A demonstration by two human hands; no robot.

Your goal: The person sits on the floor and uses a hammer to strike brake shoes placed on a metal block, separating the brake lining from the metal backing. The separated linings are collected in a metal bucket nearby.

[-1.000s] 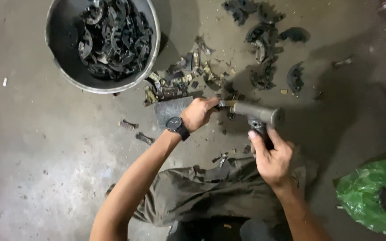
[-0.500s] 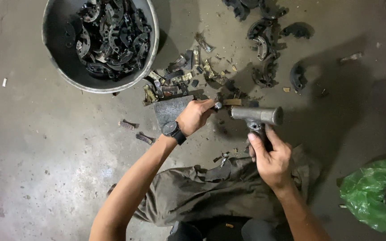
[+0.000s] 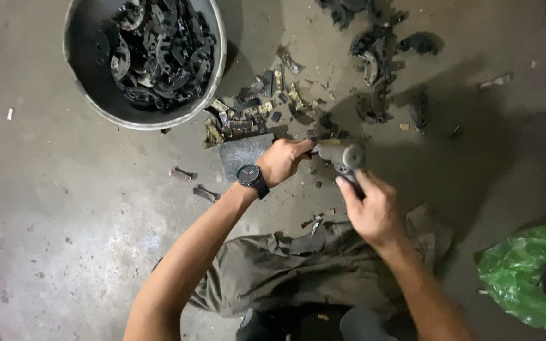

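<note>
While scrap crowds ahead, right hand (image 3: 374,211) grasps hammer (image 3: 342,155); left hand (image 3: 280,161) clenched on part.

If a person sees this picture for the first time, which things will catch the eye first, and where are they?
At the centre, the right hand grips a hammer by its handle, its head close to the left hand, which holds something small on a flat metal block. At upper left stands a big round metal tub full of dark curved metal parts, with more scattered on the floor at upper right. A bright green plastic bag lies at lower right.
</note>
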